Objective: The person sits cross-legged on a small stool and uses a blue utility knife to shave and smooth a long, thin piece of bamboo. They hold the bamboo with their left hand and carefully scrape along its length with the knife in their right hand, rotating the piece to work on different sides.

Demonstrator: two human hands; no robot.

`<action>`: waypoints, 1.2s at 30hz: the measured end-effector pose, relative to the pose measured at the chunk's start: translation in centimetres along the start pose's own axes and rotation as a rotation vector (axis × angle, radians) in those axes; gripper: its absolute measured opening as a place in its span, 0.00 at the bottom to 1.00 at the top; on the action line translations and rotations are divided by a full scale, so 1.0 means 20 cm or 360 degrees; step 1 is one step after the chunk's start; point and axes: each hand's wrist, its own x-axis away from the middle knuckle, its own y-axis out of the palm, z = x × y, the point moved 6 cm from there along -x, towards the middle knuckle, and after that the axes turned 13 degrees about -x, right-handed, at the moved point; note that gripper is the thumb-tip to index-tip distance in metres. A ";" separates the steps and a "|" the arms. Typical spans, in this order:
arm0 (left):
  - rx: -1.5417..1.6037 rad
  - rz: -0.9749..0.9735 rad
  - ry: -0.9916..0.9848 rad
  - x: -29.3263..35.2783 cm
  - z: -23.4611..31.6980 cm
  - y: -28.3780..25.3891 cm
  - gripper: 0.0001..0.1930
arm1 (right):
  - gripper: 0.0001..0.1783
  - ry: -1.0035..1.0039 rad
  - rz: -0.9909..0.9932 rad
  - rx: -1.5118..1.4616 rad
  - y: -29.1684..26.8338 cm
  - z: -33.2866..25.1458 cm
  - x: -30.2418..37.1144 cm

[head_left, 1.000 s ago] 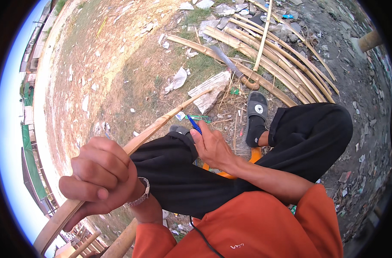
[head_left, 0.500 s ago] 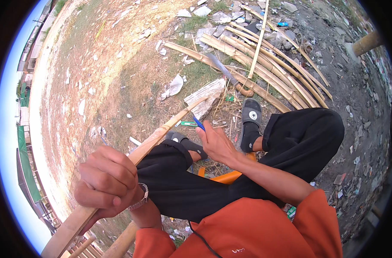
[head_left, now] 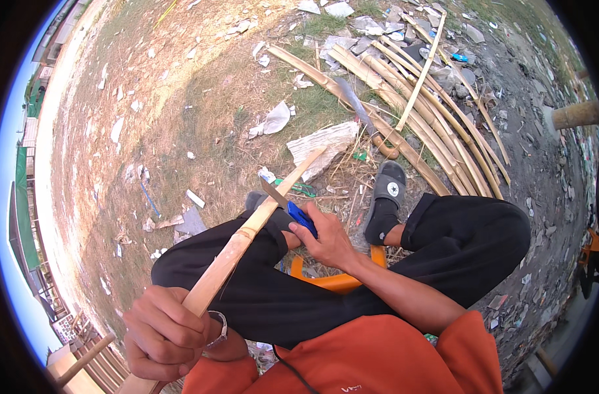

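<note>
My left hand (head_left: 165, 335) is wrapped round the lower part of a long bamboo strip (head_left: 230, 253), which slants up and away to the right. The strip's far end overlaps a whitish, rough wood block (head_left: 332, 141) on the ground; whether it touches the block I cannot tell. In my right hand (head_left: 329, 240) is a blue-handled knife (head_left: 302, 218), seemingly a utility cutter. Its blade lies against or just over the strip's upper stretch, a short way below the far end.
Split bamboo strips (head_left: 431, 125) lie beyond my feet, with a curved-handled machete (head_left: 358, 105) across one. An orange seat (head_left: 339, 282) shows beneath my legs. Scraps litter the ground, including a white piece (head_left: 271, 121). A bamboo post (head_left: 577, 115) stands at the right.
My right hand and the knife have moved back toward me along the strip. The blade shows over the strip now. My left hand sits lower, and the view has shifted somewhat.
</note>
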 end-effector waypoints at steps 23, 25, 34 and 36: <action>-0.0188 0.0118 0.0062 0.06 0.02 0.12 0.12 | 0.22 0.0323 -0.0018 0.0335 -0.11 -0.04 -0.01; -0.0255 0.0184 0.0027 0.05 0.02 0.15 0.12 | 0.23 0.0128 -0.0093 0.0200 -0.07 -0.16 0.02; -0.0126 0.0100 0.0033 0.03 0.00 0.13 0.14 | 0.25 0.0247 -0.0182 0.0111 -0.06 -0.16 0.02; -0.0135 0.0140 0.0009 0.02 0.00 0.12 0.16 | 0.25 0.0268 -0.0152 0.0057 -0.06 -0.16 0.02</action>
